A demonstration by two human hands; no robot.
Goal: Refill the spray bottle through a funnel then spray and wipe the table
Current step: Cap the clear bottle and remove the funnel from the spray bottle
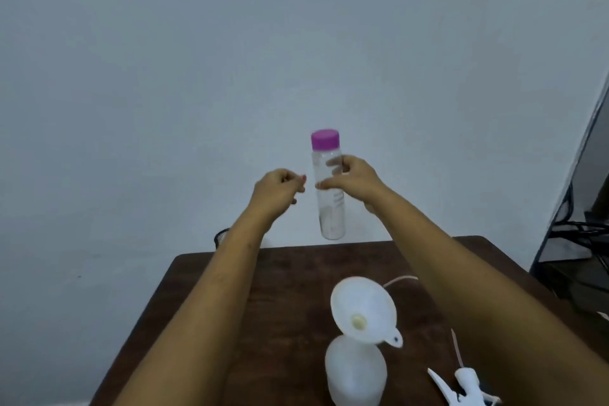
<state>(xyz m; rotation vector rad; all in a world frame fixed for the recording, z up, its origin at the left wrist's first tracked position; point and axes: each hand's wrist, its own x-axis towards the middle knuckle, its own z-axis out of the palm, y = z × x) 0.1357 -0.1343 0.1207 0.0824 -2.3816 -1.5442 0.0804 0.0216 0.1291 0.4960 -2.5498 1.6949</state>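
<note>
Fingers (333, 162) of your right hand (356, 180) wrap the purple-capped bottle (331, 214); your left hand (276, 189) curls empty just beside it.

Right hand (352, 180) grips the bottle (330, 221); left hand's (276, 189) fingers (298, 179) curl, holding nothing.

A plain, pale blue-grey wall (197, 59) fills the view from 9 through 12 to 2 o'clock. The light on it is soft and even, and a few faint marks show low at 9. At 6 o'clock stands a dark brown wooden surface (280, 290). A black mesh pot (221, 236) peeks from behind its far left corner. At 3 o'clock a dark piece of furniture (583, 181) cuts the edge, with black cables (580, 229) looped inside it.
</note>
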